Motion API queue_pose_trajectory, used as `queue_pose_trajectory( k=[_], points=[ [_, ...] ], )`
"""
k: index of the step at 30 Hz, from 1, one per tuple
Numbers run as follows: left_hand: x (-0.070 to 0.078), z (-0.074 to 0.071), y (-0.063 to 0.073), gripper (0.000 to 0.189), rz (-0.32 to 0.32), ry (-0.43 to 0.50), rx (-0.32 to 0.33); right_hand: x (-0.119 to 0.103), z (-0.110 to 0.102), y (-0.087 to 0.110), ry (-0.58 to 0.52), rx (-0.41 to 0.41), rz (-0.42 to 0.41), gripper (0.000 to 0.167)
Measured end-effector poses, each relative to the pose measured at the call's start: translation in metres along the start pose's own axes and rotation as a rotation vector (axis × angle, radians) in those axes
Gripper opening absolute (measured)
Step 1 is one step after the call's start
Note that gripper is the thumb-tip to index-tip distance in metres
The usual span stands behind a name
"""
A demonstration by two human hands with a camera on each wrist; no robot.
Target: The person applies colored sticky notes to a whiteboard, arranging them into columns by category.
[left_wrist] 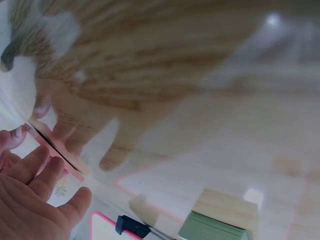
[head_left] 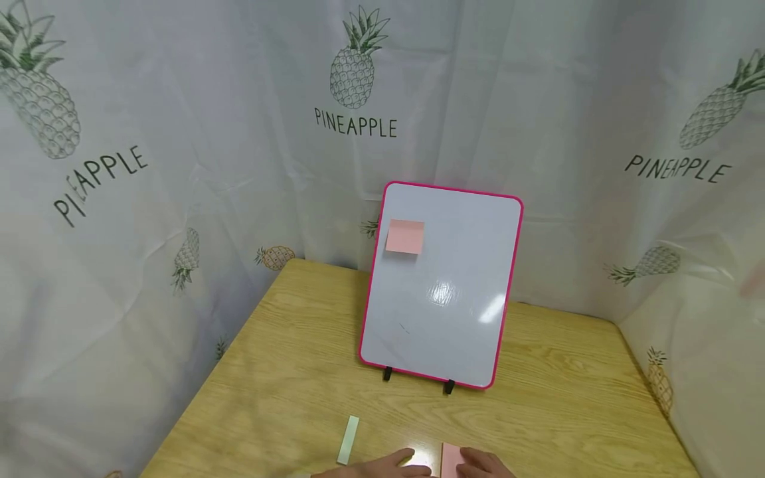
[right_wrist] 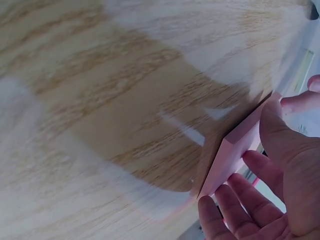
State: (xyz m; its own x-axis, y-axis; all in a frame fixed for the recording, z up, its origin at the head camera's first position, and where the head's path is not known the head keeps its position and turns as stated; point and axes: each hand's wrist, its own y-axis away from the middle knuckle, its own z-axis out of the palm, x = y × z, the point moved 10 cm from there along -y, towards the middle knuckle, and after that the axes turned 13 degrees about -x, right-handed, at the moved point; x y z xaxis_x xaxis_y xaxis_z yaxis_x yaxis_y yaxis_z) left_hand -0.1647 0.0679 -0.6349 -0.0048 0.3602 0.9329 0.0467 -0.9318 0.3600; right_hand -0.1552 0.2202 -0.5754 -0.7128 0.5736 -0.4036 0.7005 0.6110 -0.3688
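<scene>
A pad of pink sticky notes (head_left: pixel 449 458) lies on the table at the bottom of the head view. My right hand (head_left: pixel 485 463) holds it; in the right wrist view the thumb is at one end of the pink pad (right_wrist: pixel 225 167) and the fingers (right_wrist: pixel 239 202) rest along its other side. From the left comes my left hand (head_left: pixel 379 468), its fingers fairly straight and overlapping the pad's edge in the left wrist view. A narrow pale green pad of sticky notes (head_left: pixel 348 439) lies beyond the left hand. One pink sticky note (head_left: pixel 405 237) is stuck to the whiteboard's upper left.
Behind the hands a whiteboard (head_left: pixel 442 299) with a pink frame leans upright on black stand feet (head_left: pixel 448 387). The wood-grain table (head_left: pixel 269 372) is glossy and reflects the hands. A white curtain (head_left: pixel 239 99) printed with pineapples surrounds the table's back and sides.
</scene>
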Motion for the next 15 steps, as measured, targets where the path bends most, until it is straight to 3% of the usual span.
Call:
queue_pose_trajectory(
  k=[2, 3, 4, 6, 8, 9, 11, 15],
  points=[
    [0.001, 0.000, 0.002, 0.048, -0.030, -0.132, 0.009, -0.003, -0.001, 0.000, -0.014, 0.009, -0.060, 0.050],
    [0.003, 0.002, 0.002, 0.049, -0.058, -0.353, -0.009, -0.004, -0.002, 0.000, 0.003, 0.010, -0.079, 0.050],
    [0.006, 0.004, 0.002, 0.050, -0.093, -0.672, -0.021, -0.005, -0.002, 0.000, 0.028, 0.010, -0.092, 0.050],
    [0.009, 0.007, 0.002, 0.052, -0.171, -1.308, 0.019, -0.005, -0.002, -0.001, 0.097, 0.005, -0.099, 0.049],
    [0.014, 0.012, 0.001, 0.056, -0.188, -1.819, 0.094, -0.006, -0.001, -0.002, 0.180, -0.006, -0.104, 0.047],
    [0.015, 0.014, 0.001, 0.058, -0.190, -1.994, 0.133, -0.007, 0.000, -0.002, 0.210, -0.012, -0.108, 0.047],
    [0.012, 0.014, 0.001, 0.060, -0.220, -2.059, 0.155, -0.008, 0.001, -0.002, 0.243, -0.016, -0.133, 0.048],
    [0.009, 0.015, 0.004, 0.062, -0.252, -2.081, 0.148, -0.010, 0.000, -0.001, 0.237, -0.008, -0.213, 0.044]
  ],
)
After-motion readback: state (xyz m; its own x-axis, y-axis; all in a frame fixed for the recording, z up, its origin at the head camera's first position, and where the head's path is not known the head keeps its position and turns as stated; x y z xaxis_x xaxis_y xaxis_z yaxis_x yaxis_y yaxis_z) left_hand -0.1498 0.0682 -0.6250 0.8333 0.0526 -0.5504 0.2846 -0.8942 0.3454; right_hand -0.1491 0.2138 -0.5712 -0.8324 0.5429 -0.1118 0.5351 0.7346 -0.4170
